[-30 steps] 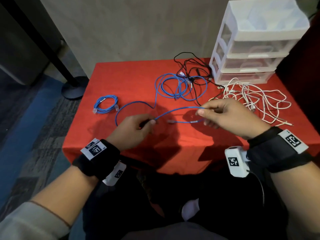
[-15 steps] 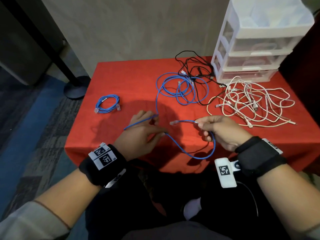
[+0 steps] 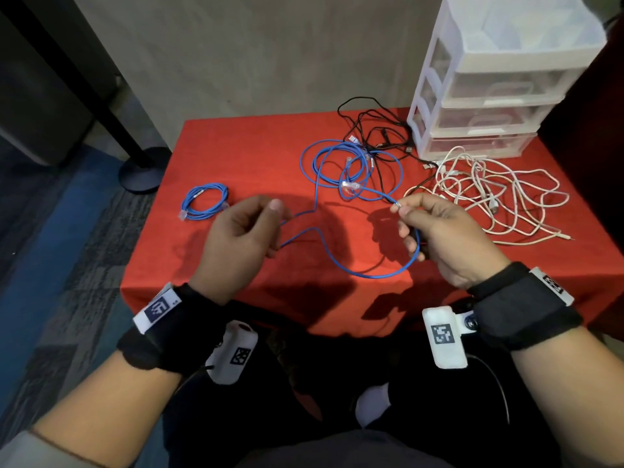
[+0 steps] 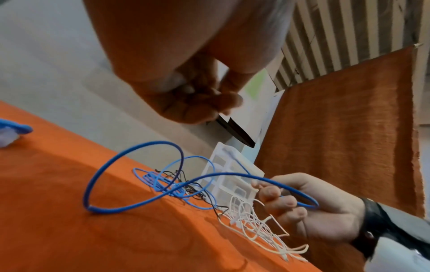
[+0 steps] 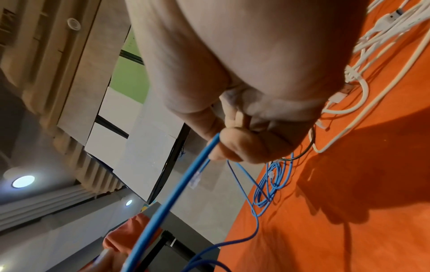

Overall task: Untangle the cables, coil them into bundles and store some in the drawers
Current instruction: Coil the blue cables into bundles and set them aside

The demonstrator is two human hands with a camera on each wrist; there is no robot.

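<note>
The right hand (image 3: 449,241) is pinching the blue cable (image 3: 368,273) near its plug, which is now pointing toward 11 o'clock. The left hand (image 3: 243,241) is gripping the slack, now lifted off the red tabletop (image 3: 236,146); a first coil loop is probably forming between them.

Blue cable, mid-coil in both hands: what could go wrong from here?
1. The blue cable runs back into the loose blue loops, which overlap the black cables. Pulling may tighten or drag that tangle.
2. The right hand pinches it near the plug end; that short free end could slip out.
3. The left hand holds it only lightly, so the loop between the hands may spring open.
</note>
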